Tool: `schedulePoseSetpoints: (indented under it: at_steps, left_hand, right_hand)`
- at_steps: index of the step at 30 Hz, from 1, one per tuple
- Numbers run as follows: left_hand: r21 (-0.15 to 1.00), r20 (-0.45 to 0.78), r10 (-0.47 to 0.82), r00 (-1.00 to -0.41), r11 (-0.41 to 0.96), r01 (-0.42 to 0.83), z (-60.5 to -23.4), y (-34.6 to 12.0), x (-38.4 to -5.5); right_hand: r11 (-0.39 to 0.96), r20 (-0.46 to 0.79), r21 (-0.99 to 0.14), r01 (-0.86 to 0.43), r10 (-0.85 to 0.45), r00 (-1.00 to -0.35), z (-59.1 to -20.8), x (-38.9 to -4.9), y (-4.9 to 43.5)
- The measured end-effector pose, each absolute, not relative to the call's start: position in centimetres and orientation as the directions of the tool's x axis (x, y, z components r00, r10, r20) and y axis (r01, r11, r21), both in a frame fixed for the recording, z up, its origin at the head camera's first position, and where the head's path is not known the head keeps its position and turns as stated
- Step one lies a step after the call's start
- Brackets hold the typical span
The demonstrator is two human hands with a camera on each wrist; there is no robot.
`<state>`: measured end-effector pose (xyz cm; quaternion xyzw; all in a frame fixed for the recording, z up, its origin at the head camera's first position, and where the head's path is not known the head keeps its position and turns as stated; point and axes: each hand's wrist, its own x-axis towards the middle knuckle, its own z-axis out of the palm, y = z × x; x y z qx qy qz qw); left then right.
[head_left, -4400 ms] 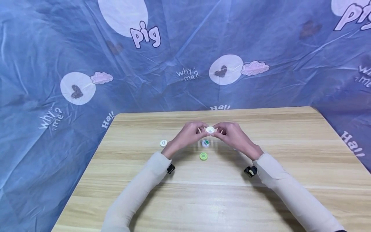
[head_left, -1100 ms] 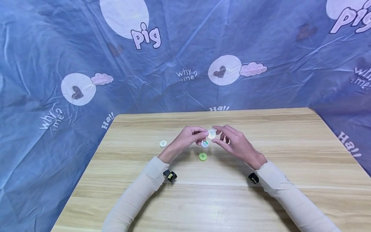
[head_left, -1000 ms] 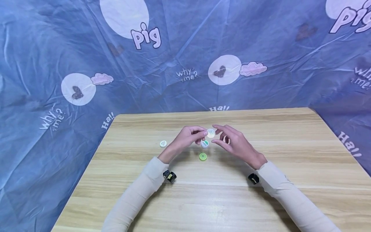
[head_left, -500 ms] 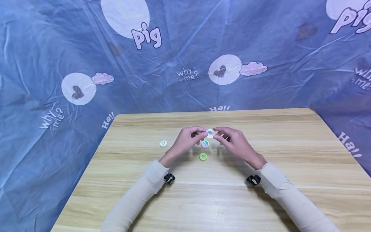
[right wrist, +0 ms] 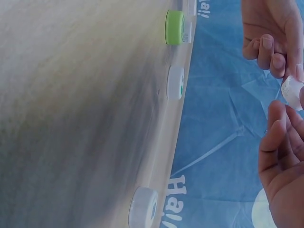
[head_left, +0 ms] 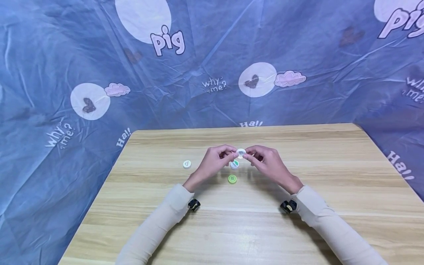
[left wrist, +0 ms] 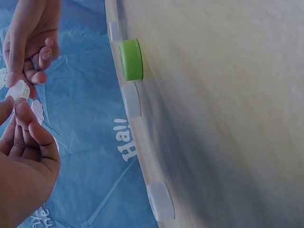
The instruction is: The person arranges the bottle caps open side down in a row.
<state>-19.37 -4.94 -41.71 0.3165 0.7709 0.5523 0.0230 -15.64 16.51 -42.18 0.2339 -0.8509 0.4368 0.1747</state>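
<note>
A small white bottle cap (head_left: pixel 241 152) is held above the table between both hands, its round face towards the head camera. My left hand (head_left: pixel 216 160) pinches its left edge between thumb and forefinger. At the right edge, the thumb and forefinger of my right hand (head_left: pixel 268 163) grip it too. Just below on the table lies a white cap with a green patch (head_left: pixel 234 165). Nearer the front is a green cap (head_left: pixel 232 179). Another white cap (head_left: pixel 187 164) lies left of my left hand. The right wrist view shows a white cap (right wrist: pixel 143 207) that the right hand hides in the head view.
The caps lie on a wood-grain table (head_left: pixel 212 235). A blue printed cloth (head_left: pixel 205 62) hangs behind the table and along its sides. Black wrist cameras sit under both sleeves, low over the tabletop.
About a second ago only the left hand held the cap, with the right thumb and forefinger spread beside it. The right fingers have since drawn together onto its right edge. The table caps stay put.
</note>
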Motion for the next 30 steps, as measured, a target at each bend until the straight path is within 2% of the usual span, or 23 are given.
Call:
schedulePoseSetpoints:
  at_steps: [18, 24, 30]
  left_hand:
    - [0.900, 0.241, 0.521, -0.819, 0.196, 0.390, -41.91, -4.70, -19.35]
    - [0.956, 0.092, 0.567, -0.819, 0.180, 0.233, -41.71, -5.05, -19.42]
    - [0.988, -0.039, 0.649, -0.759, 0.137, 0.067, -41.61, -5.35, -19.71]
  right_hand:
    - [0.498, 0.553, -0.652, -0.572, -0.204, -0.808, -42.21, -15.59, 16.61]
    - [0.514, 0.619, -0.578, -0.634, -0.230, -0.751, -42.35, -15.64, 16.96]
    - [0.493, 0.697, -0.478, -0.727, -0.292, -0.656, -42.35, -15.65, 17.04]
